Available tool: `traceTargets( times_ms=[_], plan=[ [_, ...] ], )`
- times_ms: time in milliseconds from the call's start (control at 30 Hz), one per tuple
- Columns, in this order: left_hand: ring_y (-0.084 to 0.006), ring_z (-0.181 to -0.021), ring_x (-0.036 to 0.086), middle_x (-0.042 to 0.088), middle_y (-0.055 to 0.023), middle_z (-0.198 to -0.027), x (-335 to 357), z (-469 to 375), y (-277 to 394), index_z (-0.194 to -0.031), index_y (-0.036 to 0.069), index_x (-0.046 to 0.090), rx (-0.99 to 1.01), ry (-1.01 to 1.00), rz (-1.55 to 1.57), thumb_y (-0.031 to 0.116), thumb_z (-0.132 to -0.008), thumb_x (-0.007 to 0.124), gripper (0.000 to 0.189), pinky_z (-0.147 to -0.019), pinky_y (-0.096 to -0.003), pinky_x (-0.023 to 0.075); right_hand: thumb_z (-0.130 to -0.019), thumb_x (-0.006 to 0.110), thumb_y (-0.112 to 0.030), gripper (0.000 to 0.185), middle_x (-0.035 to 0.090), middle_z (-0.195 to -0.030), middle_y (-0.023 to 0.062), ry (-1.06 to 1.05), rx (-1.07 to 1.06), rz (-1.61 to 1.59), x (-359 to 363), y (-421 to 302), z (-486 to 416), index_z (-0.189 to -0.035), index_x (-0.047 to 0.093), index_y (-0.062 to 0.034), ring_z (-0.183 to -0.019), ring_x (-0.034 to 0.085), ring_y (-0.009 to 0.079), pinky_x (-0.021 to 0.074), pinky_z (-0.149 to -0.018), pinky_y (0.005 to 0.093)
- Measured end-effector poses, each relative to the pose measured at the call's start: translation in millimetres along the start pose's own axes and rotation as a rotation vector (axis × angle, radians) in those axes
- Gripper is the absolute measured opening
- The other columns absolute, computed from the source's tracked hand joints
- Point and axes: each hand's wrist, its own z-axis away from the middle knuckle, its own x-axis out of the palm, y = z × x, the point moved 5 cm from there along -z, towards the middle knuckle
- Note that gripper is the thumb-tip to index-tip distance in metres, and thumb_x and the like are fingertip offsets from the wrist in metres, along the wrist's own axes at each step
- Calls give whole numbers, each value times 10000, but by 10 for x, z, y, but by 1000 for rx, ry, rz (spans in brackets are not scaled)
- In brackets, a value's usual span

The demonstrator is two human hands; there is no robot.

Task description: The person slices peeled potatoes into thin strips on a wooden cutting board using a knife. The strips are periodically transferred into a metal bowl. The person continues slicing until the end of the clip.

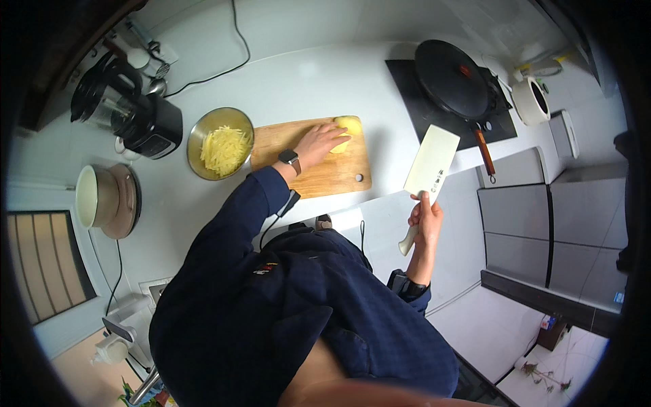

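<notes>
My right hand (427, 221) grips a pale-bladed cleaver (431, 155) by its handle, off the right end of the wooden cutting board (290, 147). The blade points away from me and bears dark writing near the handle. On the board, my left hand (320, 144) lies palm down with its fingers stretched over peeled yellow potato. One rounded potato piece (349, 123) shows beyond the fingertips, and another cut piece (339, 148) shows beside them, partly covered. Touching or close to the board's left end is a steel bowl (195, 147) holding thin potato strips (224, 151).
A black frying pan (450, 79) sits on the cooktop (407, 96) at the right, its wooden handle (484, 155) jutting past the counter edge. A blender (152, 122) stands left of the bowl. Nearer me are a pale pot (96, 196) and a black cord (120, 269).
</notes>
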Motion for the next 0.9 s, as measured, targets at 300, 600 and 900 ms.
traceTargets(
  times_ms=[300,600,900],
  plan=[
    [-292,-1130,603,668,-61,-1162,378,-268,-355,-1144,118,690,89,-222,-15,60,-916,573,262,-975,-402,494,-1093,568,-341,375,447,-616,-25,90,110,-141,-407,492,157,-1019,693,5,-475,366,77,354,-439,259],
    [-286,-1116,617,627,-112,-1039,31,411,-68,-999,66,636,-112,-195,112,76,-864,618,137,-917,-408,529,-1061,626,-351,383,494,-575,-24,-99,45,151,-25,323,-62,-966,719,8,-447,444,86,372,-419,272],
    [-310,-1298,551,636,-86,-1338,-142,1375,518,-1184,56,699,-335,72,107,125,-849,738,345,-1078,-448,461,-1005,649,-249,280,684,-764,259,-430,-620,1058,1271,618,-249,-922,716,11,-732,666,467,530,-666,534]
  ],
)
